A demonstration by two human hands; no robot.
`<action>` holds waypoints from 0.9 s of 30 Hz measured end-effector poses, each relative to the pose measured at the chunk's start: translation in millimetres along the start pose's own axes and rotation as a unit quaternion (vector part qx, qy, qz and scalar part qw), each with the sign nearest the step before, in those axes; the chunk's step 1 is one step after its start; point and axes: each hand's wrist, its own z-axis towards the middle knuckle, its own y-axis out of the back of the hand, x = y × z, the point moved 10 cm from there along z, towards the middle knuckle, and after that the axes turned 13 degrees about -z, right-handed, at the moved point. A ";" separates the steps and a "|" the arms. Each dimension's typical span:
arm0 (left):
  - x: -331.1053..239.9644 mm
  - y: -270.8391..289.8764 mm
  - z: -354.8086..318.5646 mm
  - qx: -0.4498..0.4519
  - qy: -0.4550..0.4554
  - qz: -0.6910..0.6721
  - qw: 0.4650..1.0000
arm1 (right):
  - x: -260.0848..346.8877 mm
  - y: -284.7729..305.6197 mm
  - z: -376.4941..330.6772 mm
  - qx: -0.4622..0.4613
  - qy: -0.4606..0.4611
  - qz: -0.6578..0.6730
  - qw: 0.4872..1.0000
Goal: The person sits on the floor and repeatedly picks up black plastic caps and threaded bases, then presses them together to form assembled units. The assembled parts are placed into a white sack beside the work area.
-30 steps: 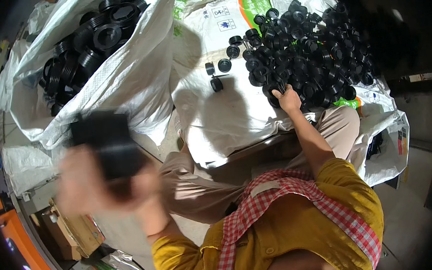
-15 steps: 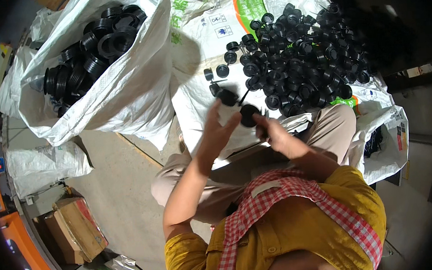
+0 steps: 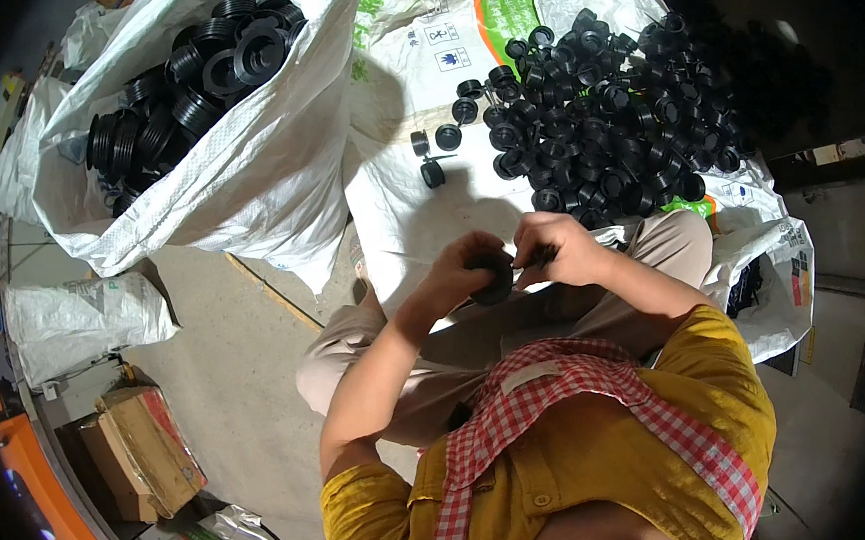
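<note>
My left hand [image 3: 453,272] grips a round black plastic cap [image 3: 495,280] above my lap, with its disc side showing. Close beside it, my right hand [image 3: 564,246] is closed, fingertips meeting near the cap's edge. Some small dark piece [image 3: 543,255] shows between the right fingers, too hidden to name. Beyond both hands lies a heap of small black plastic caps with strap-like tails [image 3: 584,139] on a white woven sack [image 3: 429,215]. A few loose caps [image 3: 448,137] lie to the left of the heap.
At the far left stands an open white woven bag [image 3: 275,171] with black threaded rings [image 3: 196,108] inside. Another white bag [image 3: 779,276] sits by my right knee. A cardboard box [image 3: 154,450] and an orange machine [image 3: 52,497] are at the lower left.
Both hands have drawn closer together and nearer my body. The left hand has come back from the loose caps and now holds the round cap; the right fingers have moved up against it.
</note>
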 end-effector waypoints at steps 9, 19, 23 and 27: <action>21.4 0.5 -3.1 -0.048 0.045 -0.096 0.993 | 3.5 -5.8 -1.9 0.006 0.020 -0.258 0.966; -79.0 -102.9 -39.4 0.161 -0.414 0.584 0.680 | -30.4 -73.7 -58.7 0.275 -0.289 0.557 0.729; -106.4 -29.4 -47.8 0.020 -0.392 0.215 0.894 | 14.0 -65.9 -56.5 0.343 -0.039 0.652 0.675; -57.8 19.6 -5.6 -0.067 -0.156 -0.192 0.966 | -35.8 -43.1 -12.3 0.039 -0.067 0.726 0.683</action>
